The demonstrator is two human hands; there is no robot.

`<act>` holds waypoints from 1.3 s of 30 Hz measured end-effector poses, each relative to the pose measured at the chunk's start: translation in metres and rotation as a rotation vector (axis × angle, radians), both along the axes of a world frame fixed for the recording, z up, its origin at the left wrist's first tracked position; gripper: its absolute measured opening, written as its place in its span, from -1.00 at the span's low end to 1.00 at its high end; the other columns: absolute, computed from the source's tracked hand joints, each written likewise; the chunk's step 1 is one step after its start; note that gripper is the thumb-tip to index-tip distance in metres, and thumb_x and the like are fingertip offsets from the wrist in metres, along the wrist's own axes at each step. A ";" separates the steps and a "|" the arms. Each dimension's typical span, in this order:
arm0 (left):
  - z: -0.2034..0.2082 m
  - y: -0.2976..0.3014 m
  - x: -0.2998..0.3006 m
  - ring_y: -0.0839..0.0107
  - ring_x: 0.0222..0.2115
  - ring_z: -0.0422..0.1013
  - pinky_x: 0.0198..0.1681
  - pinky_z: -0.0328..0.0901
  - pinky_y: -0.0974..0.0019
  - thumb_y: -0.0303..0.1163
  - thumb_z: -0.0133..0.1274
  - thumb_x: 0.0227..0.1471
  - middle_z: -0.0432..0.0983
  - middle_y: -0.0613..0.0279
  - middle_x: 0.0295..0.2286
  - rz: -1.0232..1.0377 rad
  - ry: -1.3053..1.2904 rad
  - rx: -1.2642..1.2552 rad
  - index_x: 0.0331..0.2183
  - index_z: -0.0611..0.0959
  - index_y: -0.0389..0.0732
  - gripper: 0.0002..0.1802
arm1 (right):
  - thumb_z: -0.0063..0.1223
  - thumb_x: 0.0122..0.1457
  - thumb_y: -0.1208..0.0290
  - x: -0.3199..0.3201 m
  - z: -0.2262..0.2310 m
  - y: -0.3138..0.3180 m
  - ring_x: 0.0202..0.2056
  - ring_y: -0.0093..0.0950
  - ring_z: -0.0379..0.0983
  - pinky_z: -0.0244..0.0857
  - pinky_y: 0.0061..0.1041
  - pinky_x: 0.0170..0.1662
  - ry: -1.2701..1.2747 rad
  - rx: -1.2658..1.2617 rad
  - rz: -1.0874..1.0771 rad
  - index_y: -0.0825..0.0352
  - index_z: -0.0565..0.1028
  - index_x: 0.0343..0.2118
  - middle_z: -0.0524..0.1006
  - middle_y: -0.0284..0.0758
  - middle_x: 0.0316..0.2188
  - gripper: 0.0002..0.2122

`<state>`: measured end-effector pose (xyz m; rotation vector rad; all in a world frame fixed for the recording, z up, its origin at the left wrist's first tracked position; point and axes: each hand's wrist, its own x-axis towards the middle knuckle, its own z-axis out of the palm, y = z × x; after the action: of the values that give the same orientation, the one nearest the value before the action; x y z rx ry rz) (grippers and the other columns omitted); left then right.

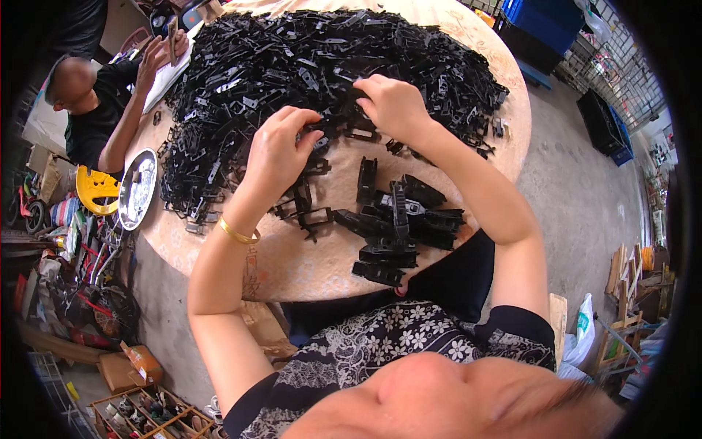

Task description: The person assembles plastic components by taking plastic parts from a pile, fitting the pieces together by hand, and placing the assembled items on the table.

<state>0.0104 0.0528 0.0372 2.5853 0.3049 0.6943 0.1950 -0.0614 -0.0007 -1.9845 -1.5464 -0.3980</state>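
A big heap of black plastic parts (256,80), narrow and frame-like, covers the far side of a round table. At its near edge my left hand (278,146) is closed, thumb and fingers pinching a small black plastic part (307,133). My right hand (395,107) reaches over the heap, fingers curled together at the black pieces; what they hold, if anything, blends into the heap. Between my forearms lies a smaller group of stacked black parts (398,208), thicker than the loose ones. A few single frames (316,218) lie beside it.
The table (482,58) has a pale patterned cover. At its left edge are a metal tray (139,189) and a yellow stool (96,189). Another person (88,110) sits at the far left, hands raised. Dark crates (604,126) stand on the floor to the right.
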 end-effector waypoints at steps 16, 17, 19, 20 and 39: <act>0.007 -0.004 -0.006 0.17 -0.39 0.46 -0.31 0.34 0.35 -0.58 0.06 -0.10 0.51 0.04 -0.36 0.033 -0.211 0.177 -0.25 0.58 -0.27 -0.74 | 0.12 -0.03 0.43 -0.028 0.010 -0.004 -0.39 -0.28 0.42 0.33 -0.42 -0.25 0.598 0.219 0.329 0.35 0.52 -0.30 0.53 -0.24 -0.42 -0.79; 0.010 -0.002 -0.006 0.30 -0.40 0.48 -0.32 0.34 0.41 -0.58 0.00 -0.04 0.51 0.07 -0.36 0.103 -0.181 0.147 -0.23 0.55 -0.30 -0.75 | 0.10 -0.02 0.42 -0.023 0.006 -0.003 -0.38 -0.28 0.42 0.33 -0.40 -0.23 0.400 0.181 0.329 0.32 0.51 -0.28 0.53 -0.26 -0.40 -0.79; 0.007 0.004 -0.007 0.46 -0.39 0.47 -0.31 0.34 0.45 -0.57 -0.08 0.04 0.51 0.12 -0.34 0.163 -0.230 -0.254 -0.20 0.52 -0.34 -0.76 | 0.06 0.01 0.42 -0.026 -0.002 0.002 -0.31 -0.29 0.39 0.32 -0.38 -0.22 0.145 0.127 0.415 0.24 0.50 -0.22 0.52 -0.31 -0.36 -0.77; 0.006 0.008 -0.008 0.55 -0.32 0.42 -0.25 0.33 0.47 -0.55 -0.12 0.07 0.49 0.20 -0.31 0.155 -0.197 -0.398 -0.14 0.48 -0.38 -0.72 | 0.06 -0.03 0.47 -0.028 -0.009 0.005 -0.27 -0.32 0.36 0.31 -0.38 -0.21 0.099 0.055 0.456 0.21 0.47 -0.15 0.50 -0.36 -0.33 -0.69; -0.006 0.001 -0.007 0.65 -0.44 0.33 -0.37 0.23 0.59 -0.47 0.08 -0.02 0.42 0.38 -0.44 0.079 -0.180 -0.839 -0.20 0.46 -0.29 -0.71 | 0.03 -0.09 0.56 -0.022 0.012 -0.014 -0.41 -0.33 0.45 0.35 -0.41 -0.30 0.048 0.249 0.229 0.30 0.49 -0.47 0.51 -0.31 -0.49 -0.92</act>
<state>0.0038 0.0543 0.0309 1.7132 0.5114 0.6393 0.1729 -0.0751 0.0118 -1.5985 -1.5889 -0.4223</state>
